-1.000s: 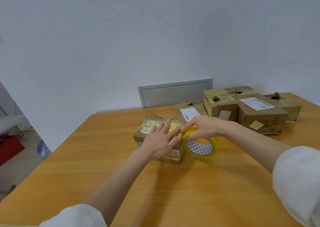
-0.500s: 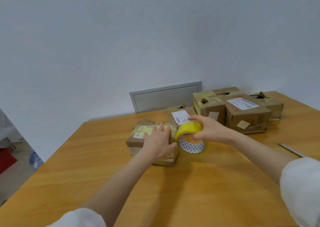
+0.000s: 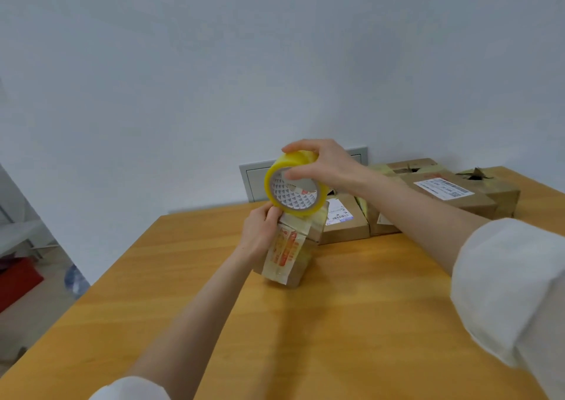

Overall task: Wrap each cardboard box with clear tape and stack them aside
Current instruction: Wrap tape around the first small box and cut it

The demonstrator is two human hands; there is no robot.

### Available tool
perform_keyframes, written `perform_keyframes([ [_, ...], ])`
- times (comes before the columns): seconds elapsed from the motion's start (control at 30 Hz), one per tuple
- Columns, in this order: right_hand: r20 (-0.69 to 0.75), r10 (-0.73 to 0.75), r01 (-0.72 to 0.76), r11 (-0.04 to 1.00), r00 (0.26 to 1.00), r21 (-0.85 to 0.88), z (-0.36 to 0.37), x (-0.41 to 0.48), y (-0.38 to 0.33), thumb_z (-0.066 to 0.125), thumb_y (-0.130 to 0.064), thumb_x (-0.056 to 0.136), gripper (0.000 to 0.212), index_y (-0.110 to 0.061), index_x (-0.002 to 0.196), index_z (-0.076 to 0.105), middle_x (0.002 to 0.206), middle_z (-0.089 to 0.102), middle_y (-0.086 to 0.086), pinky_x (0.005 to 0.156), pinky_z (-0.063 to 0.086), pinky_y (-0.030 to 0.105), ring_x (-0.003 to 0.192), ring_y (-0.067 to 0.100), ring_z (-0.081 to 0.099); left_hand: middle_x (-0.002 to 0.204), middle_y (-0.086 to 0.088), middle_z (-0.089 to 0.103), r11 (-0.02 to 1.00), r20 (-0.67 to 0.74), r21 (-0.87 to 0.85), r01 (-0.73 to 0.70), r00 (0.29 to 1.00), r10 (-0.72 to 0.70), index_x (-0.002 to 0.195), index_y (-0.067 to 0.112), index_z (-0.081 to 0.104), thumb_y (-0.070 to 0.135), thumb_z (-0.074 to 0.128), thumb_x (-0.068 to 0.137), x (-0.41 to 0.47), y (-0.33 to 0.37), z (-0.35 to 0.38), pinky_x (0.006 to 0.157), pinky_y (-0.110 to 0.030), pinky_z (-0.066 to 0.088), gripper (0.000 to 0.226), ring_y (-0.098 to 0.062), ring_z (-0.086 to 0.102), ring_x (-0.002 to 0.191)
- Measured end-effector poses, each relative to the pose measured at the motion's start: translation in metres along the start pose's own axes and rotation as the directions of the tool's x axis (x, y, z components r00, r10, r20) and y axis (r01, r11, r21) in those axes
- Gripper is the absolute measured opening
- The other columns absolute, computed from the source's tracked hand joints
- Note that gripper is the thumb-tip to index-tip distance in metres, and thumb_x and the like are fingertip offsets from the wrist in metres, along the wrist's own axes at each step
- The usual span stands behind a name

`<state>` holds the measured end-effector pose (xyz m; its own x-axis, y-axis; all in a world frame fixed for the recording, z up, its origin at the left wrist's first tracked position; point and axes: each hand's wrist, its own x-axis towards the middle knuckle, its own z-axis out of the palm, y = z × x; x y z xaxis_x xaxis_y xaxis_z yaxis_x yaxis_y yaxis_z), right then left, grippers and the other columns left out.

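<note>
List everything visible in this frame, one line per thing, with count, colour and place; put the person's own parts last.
box being wrapped: one, brown with an orange-printed face, tipped up on the table centre, held by the left hand.
tape roll: one, yellowish clear, raised above that box in the right hand.
other boxes: about five, brown, clustered at the far right of the table; exact count unclear.
table: one, light wood, fills the lower frame.
wall panel: one, grey, on the wall behind the table.
red object: one, on the floor at far left, unclear.
left hand: gripping the box's upper edge.
right hand: gripping the roll.
sleeves: two, white.
</note>
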<state>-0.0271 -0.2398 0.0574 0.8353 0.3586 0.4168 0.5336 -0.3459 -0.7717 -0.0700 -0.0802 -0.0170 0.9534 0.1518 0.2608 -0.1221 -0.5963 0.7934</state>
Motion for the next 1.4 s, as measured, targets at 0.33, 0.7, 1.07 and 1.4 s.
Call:
perform_keyframes([
  [0.33, 0.216, 0.100, -0.057, 0.978, 0.971, -0.200, -0.028, -0.009, 0.009, 0.076, -0.038, 0.077, 0.044, -0.030, 0.119, 0.067, 0.115, 0.059, -0.012, 0.083, 0.043, 0.022, 0.109, 0.009, 0.051, 0.066, 0.001, 0.047, 0.998, -0.009, -0.045, 0.055, 0.998, -0.055, 0.072, 0.012, 0.050, 0.017, 0.032, 0.100, 0.004, -0.012, -0.010, 0.054, -0.024, 0.030, 0.033, -0.011, 0.040, 0.061],
  [0.7, 0.361, 0.215, -0.078, 0.930, 0.907, -0.358, -0.015, -0.044, 0.038, 0.067, -0.047, 0.083, 0.027, -0.037, 0.109, 0.071, 0.117, 0.063, -0.017, 0.089, 0.043, 0.025, 0.111, 0.009, 0.055, 0.078, -0.007, 0.056, 0.935, 0.076, -0.215, 0.281, 0.959, -0.271, 0.098, 0.008, 0.059, 0.024, 0.026, 0.102, 0.007, -0.024, -0.015, 0.074, -0.038, 0.050, 0.037, -0.017, 0.055, 0.074],
  [1.07, 0.309, 0.217, -0.102, 0.932, 0.926, -0.349, -0.002, -0.047, 0.057, 0.072, -0.047, 0.078, 0.045, -0.033, 0.121, 0.065, 0.135, 0.055, -0.006, 0.099, 0.041, 0.032, 0.124, 0.017, 0.048, 0.156, 0.000, 0.025, 0.830, 0.120, 0.458, -0.318, 0.948, 0.296, 0.150, 0.016, 0.026, 0.035, 0.028, 0.103, 0.010, -0.018, -0.012, 0.116, -0.032, 0.018, 0.050, -0.015, 0.019, 0.145],
  [1.4, 0.285, 0.199, -0.097, 0.938, 0.938, -0.334, 0.001, -0.051, 0.063, 0.074, -0.053, 0.072, 0.052, -0.037, 0.121, 0.064, 0.130, 0.058, -0.004, 0.098, 0.047, 0.038, 0.117, 0.017, 0.052, 0.160, -0.005, -0.013, 0.525, 0.414, 0.746, -0.411, 0.903, 0.118, 0.150, 0.037, -0.005, 0.070, 0.019, 0.089, 0.002, -0.004, -0.006, 0.119, -0.042, -0.001, 0.074, -0.024, -0.010, 0.147],
])
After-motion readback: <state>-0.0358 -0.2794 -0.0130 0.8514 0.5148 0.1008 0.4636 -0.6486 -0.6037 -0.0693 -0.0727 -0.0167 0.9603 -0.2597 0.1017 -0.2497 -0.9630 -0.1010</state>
